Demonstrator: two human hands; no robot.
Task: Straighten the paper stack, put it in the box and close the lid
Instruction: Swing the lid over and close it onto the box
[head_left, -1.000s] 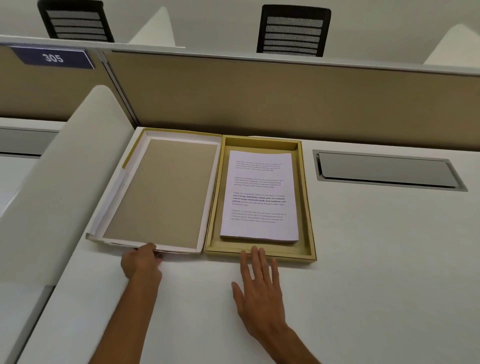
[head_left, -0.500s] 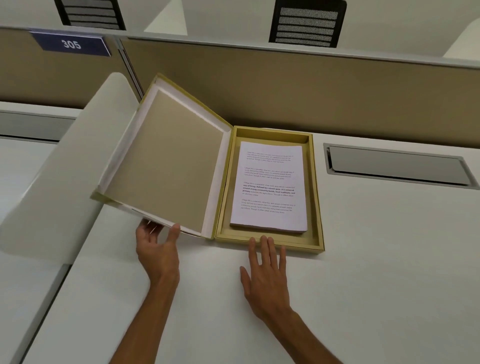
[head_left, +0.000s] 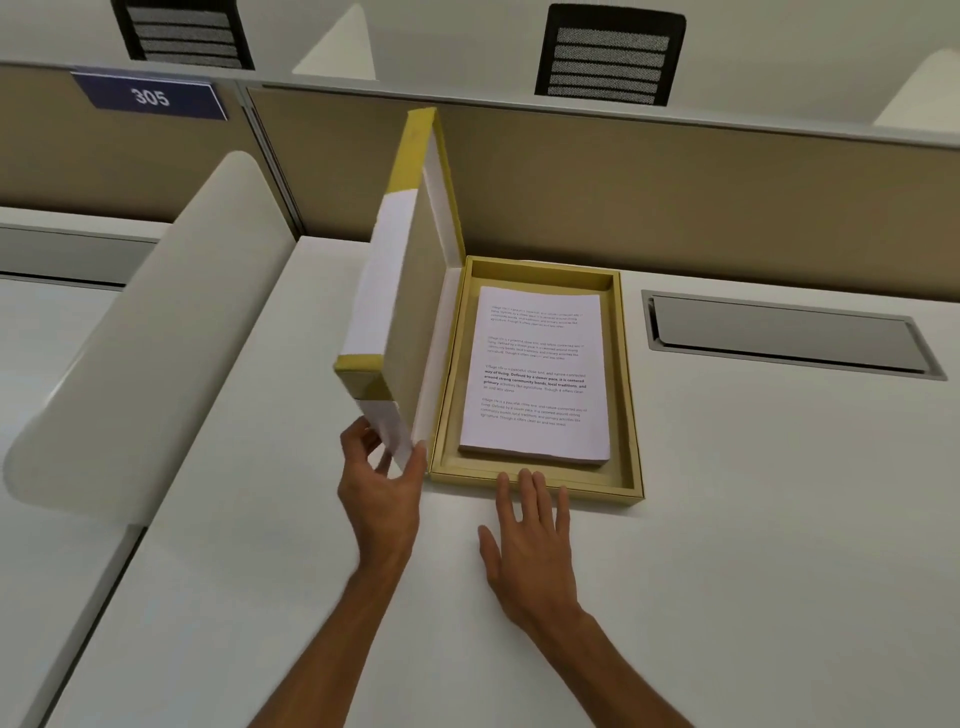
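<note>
A squared stack of printed white paper (head_left: 537, 374) lies flat inside the shallow yellow box (head_left: 631, 395) on the white desk. The box's hinged lid (head_left: 410, 291), yellow and white outside and beige inside, stands nearly upright along the box's left side. My left hand (head_left: 382, 483) grips the lid's near corner, thumb on the inner face and fingers behind it. My right hand (head_left: 530, 545) rests flat on the desk, fingers spread, with its fingertips against the box's front wall.
A beige partition (head_left: 675, 182) runs behind the box. A grey cable hatch (head_left: 789, 335) is set into the desk at the right. A curved white divider (head_left: 140, 332) stands to the left. Two black chairs show beyond the partition.
The lid lay flat and open on the desk, then my left hand lifted it and swung it up to nearly vertical. My right hand has stayed at the box's front.
</note>
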